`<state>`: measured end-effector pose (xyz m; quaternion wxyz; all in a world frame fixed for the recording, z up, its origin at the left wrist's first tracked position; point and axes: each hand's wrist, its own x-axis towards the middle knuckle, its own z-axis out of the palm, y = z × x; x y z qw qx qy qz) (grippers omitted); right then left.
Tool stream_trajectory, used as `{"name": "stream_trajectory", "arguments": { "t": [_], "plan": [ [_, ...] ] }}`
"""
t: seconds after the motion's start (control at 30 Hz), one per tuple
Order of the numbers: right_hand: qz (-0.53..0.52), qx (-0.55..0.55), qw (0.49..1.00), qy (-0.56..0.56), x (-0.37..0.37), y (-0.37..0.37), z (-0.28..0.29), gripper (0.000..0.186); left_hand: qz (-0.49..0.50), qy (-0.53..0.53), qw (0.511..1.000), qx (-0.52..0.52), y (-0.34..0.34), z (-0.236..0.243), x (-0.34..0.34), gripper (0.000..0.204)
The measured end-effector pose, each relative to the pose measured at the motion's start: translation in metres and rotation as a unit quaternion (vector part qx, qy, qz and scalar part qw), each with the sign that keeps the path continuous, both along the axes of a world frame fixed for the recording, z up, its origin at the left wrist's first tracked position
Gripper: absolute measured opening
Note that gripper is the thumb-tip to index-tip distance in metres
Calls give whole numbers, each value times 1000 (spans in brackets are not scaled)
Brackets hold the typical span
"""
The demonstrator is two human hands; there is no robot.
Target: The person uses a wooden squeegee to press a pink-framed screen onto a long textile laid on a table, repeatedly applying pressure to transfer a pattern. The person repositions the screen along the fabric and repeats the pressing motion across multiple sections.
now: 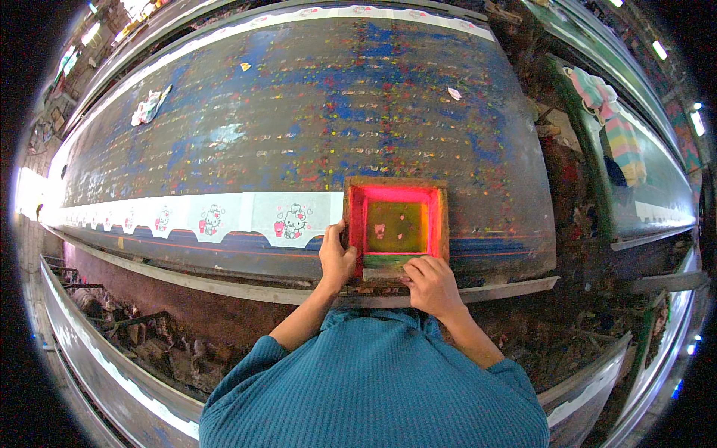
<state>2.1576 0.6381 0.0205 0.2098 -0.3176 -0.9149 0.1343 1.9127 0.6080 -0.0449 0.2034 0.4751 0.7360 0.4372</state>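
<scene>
A square screen frame [438, 196] with pink-stained inner walls and an olive mesh sits on the long, paint-speckled table [291, 134], over the right end of a white fabric strip [254, 209] printed with pink-and-black cartoon characters. My left hand [336, 256] is closed on the frame's left side near its lower corner. My right hand [432, 284], fingers pinched, holds a greenish squeegee [383, 261] lying along the inside of the frame's near edge.
Another white printed strip [358, 12] runs along the far edge. A crumpled cloth [149, 104] lies at the left. A metal rail [261, 285] runs along the near edge. Side tables, one holding striped cloths [624, 142], stand right, with more tables [97, 351] behind me.
</scene>
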Motion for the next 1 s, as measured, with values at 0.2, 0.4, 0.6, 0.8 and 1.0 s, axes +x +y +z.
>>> {"name": "stream_trajectory", "arguments": {
  "t": [0.2,0.4,0.6,0.8,1.0],
  "plan": [
    [-14,16,1000,14,-9,13,-1,23,-7,-24,1000,16,0,-9,-8,55],
    [-8,4,1000,4,1,-2,-1,21,-10,-22,1000,8,0,-17,-9,58],
    [-27,97,995,18,-23,41,-22,32,-11,-21,999,24,-2,-16,-7,60],
    [-38,-11,999,-11,-49,127,-14,15,-18,-12,999,31,-4,-13,-7,61],
    [-55,19,998,14,-54,135,-15,14,-19,-10,1000,22,-4,-12,-6,61]
  ]
}}
